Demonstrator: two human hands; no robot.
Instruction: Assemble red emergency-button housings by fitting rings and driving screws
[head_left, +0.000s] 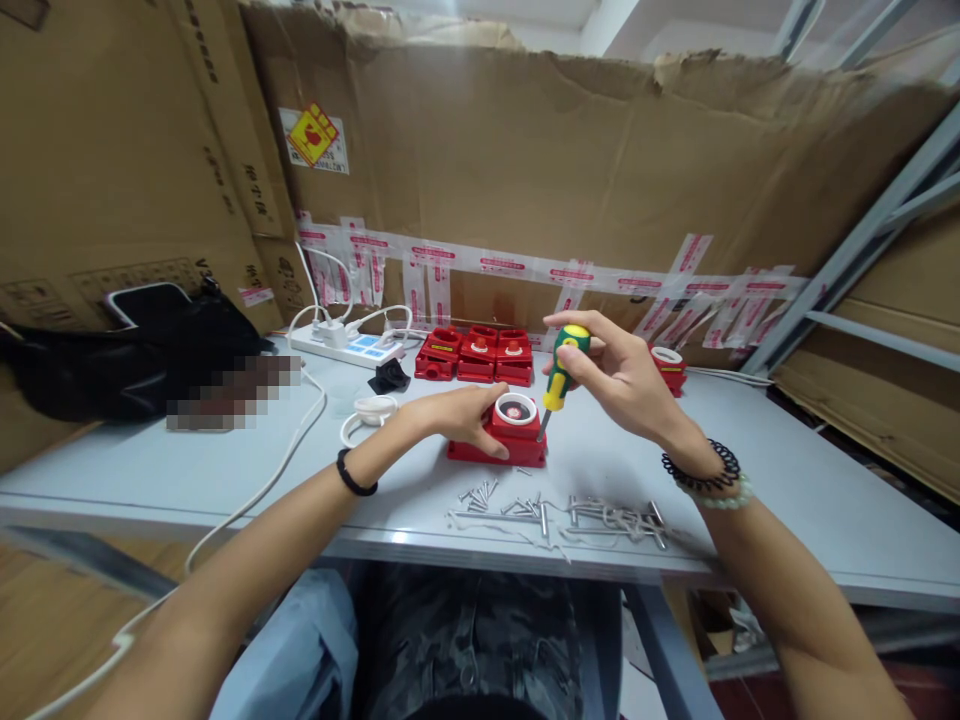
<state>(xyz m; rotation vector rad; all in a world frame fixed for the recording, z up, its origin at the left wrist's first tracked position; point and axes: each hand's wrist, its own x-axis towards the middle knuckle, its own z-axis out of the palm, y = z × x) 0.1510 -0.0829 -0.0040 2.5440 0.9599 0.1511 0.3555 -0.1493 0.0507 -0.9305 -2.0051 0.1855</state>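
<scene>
Red boxes (478,358): apparently 5; 2 hands (619,378), holding 1 box (519,441), 1 screwdriver (559,374).

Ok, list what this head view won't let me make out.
Head view:
Yellow-green screwdriver, tip: too small to tell what it meets.
Nearest red housing, left part: covered by the left hand.
Print inside its white ring: too small to read.
Far-right red housing, left side: behind the right hand.
Item beside the black bag: pixelated.
</scene>
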